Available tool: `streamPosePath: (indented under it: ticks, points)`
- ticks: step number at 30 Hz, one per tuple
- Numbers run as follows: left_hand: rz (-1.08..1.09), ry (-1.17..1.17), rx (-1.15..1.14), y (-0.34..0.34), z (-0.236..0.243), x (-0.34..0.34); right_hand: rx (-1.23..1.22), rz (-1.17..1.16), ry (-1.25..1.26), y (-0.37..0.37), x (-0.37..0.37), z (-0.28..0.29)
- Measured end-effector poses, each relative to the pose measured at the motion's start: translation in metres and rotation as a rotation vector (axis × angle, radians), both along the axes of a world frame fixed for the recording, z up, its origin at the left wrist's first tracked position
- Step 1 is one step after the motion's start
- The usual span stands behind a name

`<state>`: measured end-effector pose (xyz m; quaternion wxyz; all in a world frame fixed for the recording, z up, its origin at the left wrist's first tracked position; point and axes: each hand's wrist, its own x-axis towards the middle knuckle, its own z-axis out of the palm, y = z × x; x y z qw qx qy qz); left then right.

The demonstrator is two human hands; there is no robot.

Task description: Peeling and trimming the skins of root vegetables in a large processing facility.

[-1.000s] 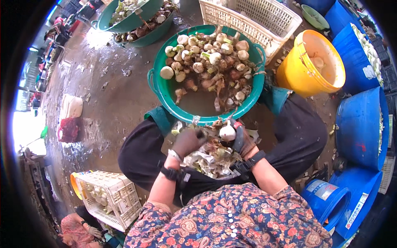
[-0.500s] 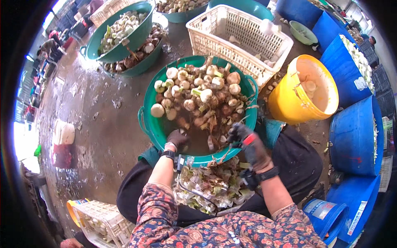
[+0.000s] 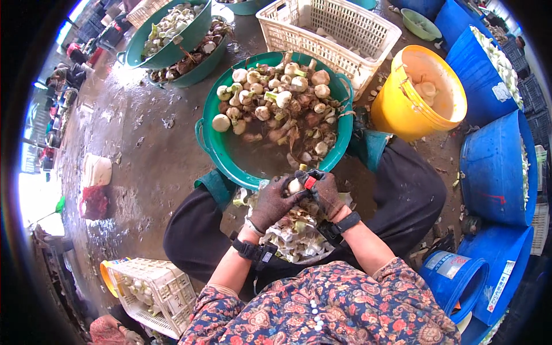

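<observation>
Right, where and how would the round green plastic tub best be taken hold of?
The round green plastic tub is probably best gripped by its two loop handles, coming from its left and right: they jut outward on roughly opposite sides, clear of the pale round bulbs heaped inside.
</observation>
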<state>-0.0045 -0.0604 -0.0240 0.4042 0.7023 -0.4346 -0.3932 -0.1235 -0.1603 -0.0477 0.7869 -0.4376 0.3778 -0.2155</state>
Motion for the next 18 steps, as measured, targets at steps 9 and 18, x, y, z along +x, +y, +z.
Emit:
streamPosePath:
  ticks: [9,18]
  points:
    - [-0.022,0.290,0.043,0.021,0.014,0.002,-0.028,0.210,-0.052,0.004,-0.032,0.014]
    - [0.230,-0.413,-0.305,0.025,-0.004,-0.021,0.518,0.237,-0.038,0.020,-0.034,0.006]
